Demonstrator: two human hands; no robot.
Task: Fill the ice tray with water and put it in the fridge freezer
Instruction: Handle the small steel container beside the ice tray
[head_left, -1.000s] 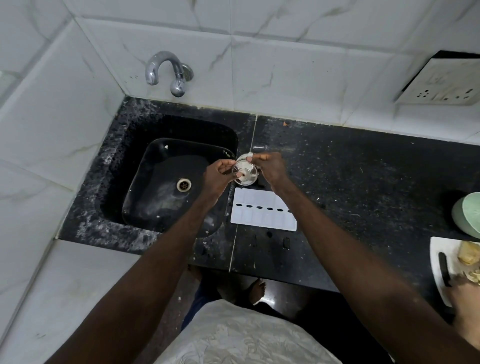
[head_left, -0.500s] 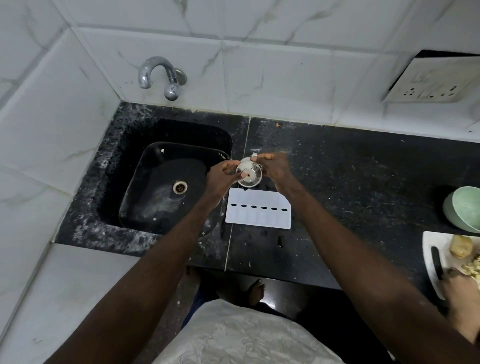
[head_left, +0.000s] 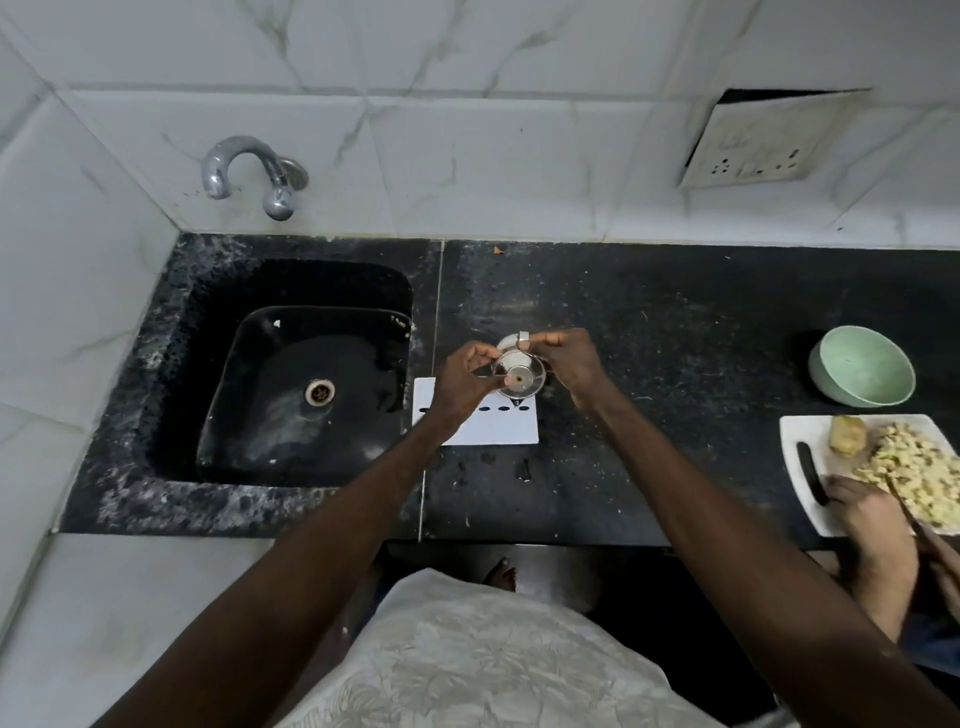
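Since a second ago, the steel cup (head_left: 518, 374) has travelled from the left end of the ice tray (head_left: 498, 428) to a spot over its right end, carried there by both hands. The left hand (head_left: 462, 384) pinches the cup's near-left rim with curled fingers and covers part of the tray's left half. The right hand (head_left: 569, 364) curls round the cup from the right and far side, thumb on top. The cup is tipped, its round mouth turned up toward the camera; whether water is leaving it cannot be made out at this size.

The white tray lies flat on the black tabletop (head_left: 675, 338), just right of the sink (head_left: 171, 364). A row of dark oval openings runs along it, some hidden behind the left wrist. A chrome tap (head_left: 249, 171) juts from the marble-look wall tiles above the sink, and a socket plate (head_left: 753, 150) sits on the wall farther right.

At the tabletop's right end stands a pale green bowl (head_left: 862, 371). Nearer the front edge is a white cutting board (head_left: 802, 431) bearing chopped pale food (head_left: 919, 467) and one whole piece. A second person's hand (head_left: 862, 512) rests on the board's near edge.
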